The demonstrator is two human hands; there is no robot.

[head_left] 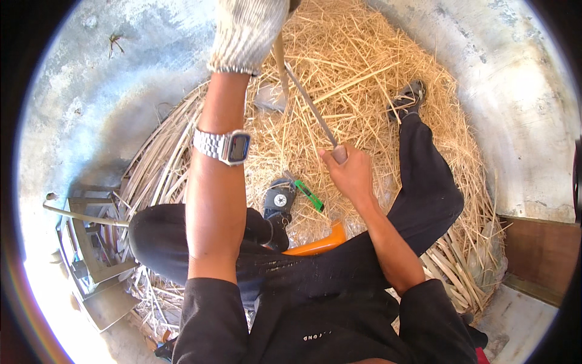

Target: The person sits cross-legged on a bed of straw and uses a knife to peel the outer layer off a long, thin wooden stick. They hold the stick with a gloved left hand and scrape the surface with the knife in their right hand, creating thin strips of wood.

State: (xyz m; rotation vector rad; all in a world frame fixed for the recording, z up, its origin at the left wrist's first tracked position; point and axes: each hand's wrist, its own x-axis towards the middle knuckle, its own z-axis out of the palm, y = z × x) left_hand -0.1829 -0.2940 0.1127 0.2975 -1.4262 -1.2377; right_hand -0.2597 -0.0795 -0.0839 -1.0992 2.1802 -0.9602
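Observation:
My left hand (248, 33), in a whitish knitted glove, reaches to the top edge, which cuts off part of it. A pale bamboo strip (280, 64) runs down from under this hand toward the straw; the fingers themselves are mostly hidden, but they appear closed round the strip. Bare and closed, my right hand (353, 173) grips the wooden handle of a knife (318, 115). Its long, narrow grey blade slants up and left, the tip close beside the bamboo strip; whether they touch I cannot tell. A silver digital watch (221, 147) sits on my left wrist.
Straw-like shavings (345, 60) cover the floor between my legs. A green box cutter (309, 194) lies by my sandalled foot (280, 200). Under me shows an orange plastic piece (318, 244). Bamboo strips (160, 158) and a wooden frame (94, 242) are at left; grey walls (509, 91) surround me.

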